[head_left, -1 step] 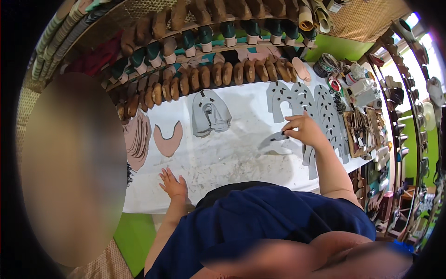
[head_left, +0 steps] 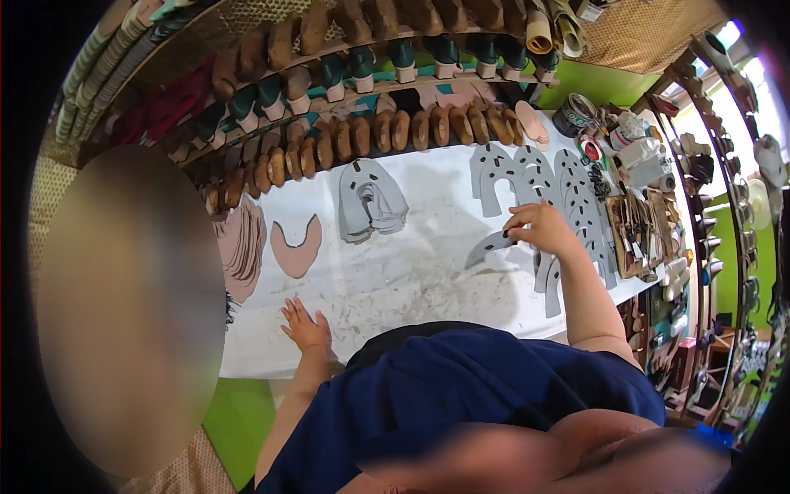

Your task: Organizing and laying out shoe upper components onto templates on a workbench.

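Observation:
My left hand lies on the white tabletop with its fingers spread, holding nothing. Near it are a U-shaped pink piece with a dark inner edge and a fanned stack of pink pieces. At the right, the fingers of my right hand pinch a curved grey shoe-upper piece with small black marks, tilted over the table. Similar grey pieces overlap in rows beside and beyond that hand. A pile of grey U-shaped pieces sits at the table's middle left.
Brown shoe lasts line the table's far edge. Above them, racks carry green-and-white shoe forms and more lasts. A tin can, bottles and a tool holder crowd the right end. A blurred shape covers the left.
The grey piece in my right hand has tilted slightly and the hand has shifted a little to the right. My left hand stays in place.

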Motion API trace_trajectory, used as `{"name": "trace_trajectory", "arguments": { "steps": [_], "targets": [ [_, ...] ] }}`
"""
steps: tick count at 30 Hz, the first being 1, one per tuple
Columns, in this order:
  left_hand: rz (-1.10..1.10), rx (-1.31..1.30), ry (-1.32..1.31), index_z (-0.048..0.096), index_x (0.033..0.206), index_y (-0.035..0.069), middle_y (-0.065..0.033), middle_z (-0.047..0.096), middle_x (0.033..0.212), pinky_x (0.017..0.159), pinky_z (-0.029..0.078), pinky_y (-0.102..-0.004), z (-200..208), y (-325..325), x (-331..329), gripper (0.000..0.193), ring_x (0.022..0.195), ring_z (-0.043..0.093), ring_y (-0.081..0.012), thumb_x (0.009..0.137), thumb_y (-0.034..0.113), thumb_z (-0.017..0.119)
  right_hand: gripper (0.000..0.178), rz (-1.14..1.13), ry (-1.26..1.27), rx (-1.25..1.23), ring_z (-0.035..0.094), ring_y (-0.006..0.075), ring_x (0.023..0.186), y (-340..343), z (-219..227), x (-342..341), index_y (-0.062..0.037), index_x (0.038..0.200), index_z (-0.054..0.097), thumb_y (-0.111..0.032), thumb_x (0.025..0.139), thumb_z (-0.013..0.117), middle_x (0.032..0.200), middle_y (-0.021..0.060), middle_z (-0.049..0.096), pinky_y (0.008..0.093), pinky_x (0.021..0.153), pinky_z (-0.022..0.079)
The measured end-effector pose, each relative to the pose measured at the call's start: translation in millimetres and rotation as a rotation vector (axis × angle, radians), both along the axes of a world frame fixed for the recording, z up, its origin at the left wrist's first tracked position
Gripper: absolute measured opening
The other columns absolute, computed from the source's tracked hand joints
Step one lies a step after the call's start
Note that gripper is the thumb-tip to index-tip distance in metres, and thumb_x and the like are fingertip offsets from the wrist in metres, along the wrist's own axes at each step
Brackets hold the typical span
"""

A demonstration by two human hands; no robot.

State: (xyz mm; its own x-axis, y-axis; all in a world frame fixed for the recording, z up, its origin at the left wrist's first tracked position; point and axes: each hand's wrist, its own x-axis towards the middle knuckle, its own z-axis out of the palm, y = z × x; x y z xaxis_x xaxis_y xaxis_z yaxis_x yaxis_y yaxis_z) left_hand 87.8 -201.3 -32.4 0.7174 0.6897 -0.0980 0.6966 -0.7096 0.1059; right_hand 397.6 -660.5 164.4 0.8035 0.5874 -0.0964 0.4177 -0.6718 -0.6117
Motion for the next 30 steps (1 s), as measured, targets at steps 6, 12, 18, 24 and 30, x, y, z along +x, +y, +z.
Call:
{"name": "trace_trajectory", "arguments": {
  "steps": [6,12,18,24,30],
  "targets": [
    [0.002,-0.011,0.03,0.027,0.155,0.011,-0.0121,0.019,0.165,0.117,0.009,-0.0632,2,0,8,0.077,0.152,0.013,-0.035,0.089,0.034,0.058,0.017,-0.289,0.328,-0.165,0.069,0.0224,0.097,-44,-115,84,-0.0115,0.093,0.077,-0.02,0.078,0.074,0.089,0.0061,0.075,0.0504,0.104,0.036],
    [0.012,-0.008,0.019,0.028,0.155,0.011,-0.012,0.018,0.165,0.117,0.009,-0.0632,-1,-2,4,0.077,0.152,0.013,-0.035,0.088,0.034,0.058,0.015,-0.335,0.07,-0.335,0.068,0.0241,0.094,-23,-150,131,-0.0188,0.092,0.077,-0.025,0.08,0.072,0.088,0.0008,0.074,0.0685,0.103,0.027],
    [0.024,-0.048,0.037,0.027,0.155,0.011,-0.0123,0.018,0.165,0.117,0.009,-0.0633,-3,3,3,0.08,0.152,0.013,-0.0358,0.086,0.035,0.058,0.016,-0.354,0.025,-0.407,0.066,0.0251,0.102,-12,-159,154,-0.0226,0.094,0.077,-0.027,0.079,0.073,0.099,0.0004,0.074,0.0632,0.106,0.028],
    [0.003,-0.04,0.043,0.026,0.156,0.01,-0.0129,0.018,0.165,0.117,0.008,-0.0636,-2,6,5,0.081,0.152,0.012,-0.0371,0.086,0.035,0.058,0.047,-0.495,-0.446,-0.327,0.051,0.0303,0.129,-2,-206,124,-0.0161,0.126,0.065,-0.032,0.082,0.072,0.139,0.0099,0.056,0.0599,0.112,0.027],
    [-0.005,-0.046,0.054,0.025,0.156,0.009,-0.0138,0.017,0.165,0.117,0.007,-0.0631,-3,5,4,0.082,0.152,0.012,-0.0379,0.086,0.034,0.058,0.077,-0.275,-0.539,-0.439,0.023,0.0337,0.149,27,-225,60,-0.0205,0.155,0.03,-0.044,0.09,0.064,0.161,0.0105,0.027,0.0665,0.114,0.017]
  ]
}}
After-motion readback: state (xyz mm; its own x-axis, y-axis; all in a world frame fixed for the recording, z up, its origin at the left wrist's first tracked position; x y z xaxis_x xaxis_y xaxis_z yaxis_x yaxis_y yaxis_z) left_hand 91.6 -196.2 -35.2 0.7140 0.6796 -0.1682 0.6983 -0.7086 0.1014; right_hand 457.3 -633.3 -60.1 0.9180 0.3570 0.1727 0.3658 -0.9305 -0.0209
